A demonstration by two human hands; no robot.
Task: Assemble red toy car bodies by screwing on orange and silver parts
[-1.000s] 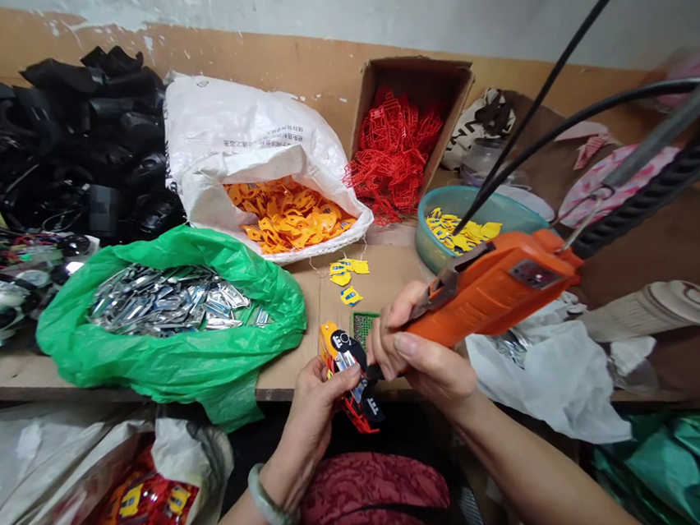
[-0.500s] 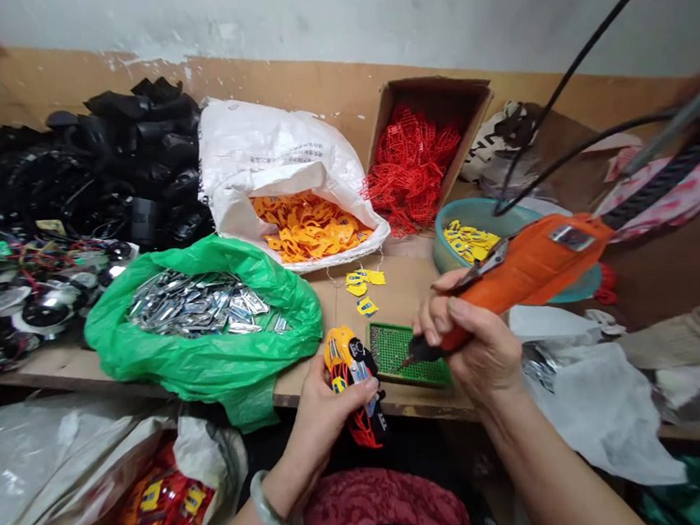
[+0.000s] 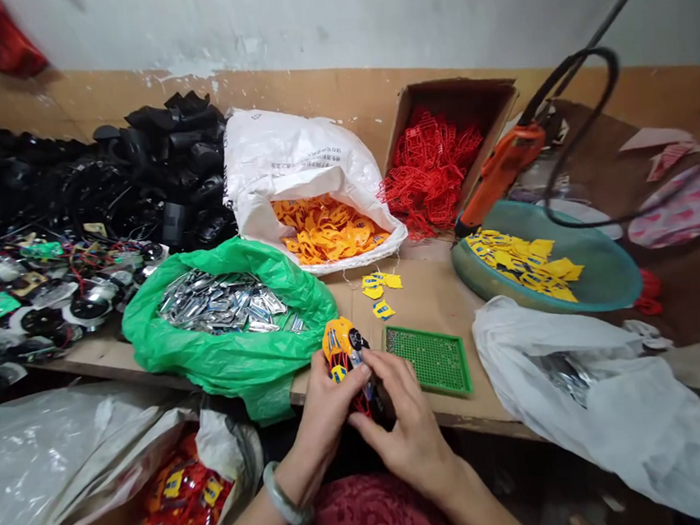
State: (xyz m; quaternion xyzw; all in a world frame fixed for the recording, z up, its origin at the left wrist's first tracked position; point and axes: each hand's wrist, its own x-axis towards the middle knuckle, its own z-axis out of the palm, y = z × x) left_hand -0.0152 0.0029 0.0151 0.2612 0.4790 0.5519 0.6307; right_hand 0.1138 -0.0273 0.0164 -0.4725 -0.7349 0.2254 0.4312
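Observation:
A small orange, red and black toy car (image 3: 338,335) is held in front of me over the table's front edge. My left hand (image 3: 327,407) is closed around its left side, thumb on top. On the other side, my right hand (image 3: 405,410) has its fingers over the car and its thumb underneath; part of the car is hidden by it. The orange electric screwdriver (image 3: 499,172) hangs by its cable at the back right, out of my hands. Right of the car lies a green perforated tray (image 3: 436,384) with small screws in it.
Yellow pieces (image 3: 383,310) lie beyond the tray. A green bag (image 3: 145,323) of silvery parts, a white sack (image 3: 294,140) of orange parts, a box of red frames (image 3: 430,160) and a blue-green bowl (image 3: 612,283) stand around. Black parts (image 3: 88,180) are heaped left.
My right hand has let go of the electric screwdriver, which now hangs back over the bowl, and has moved left onto the toy car. My left hand still holds the car.

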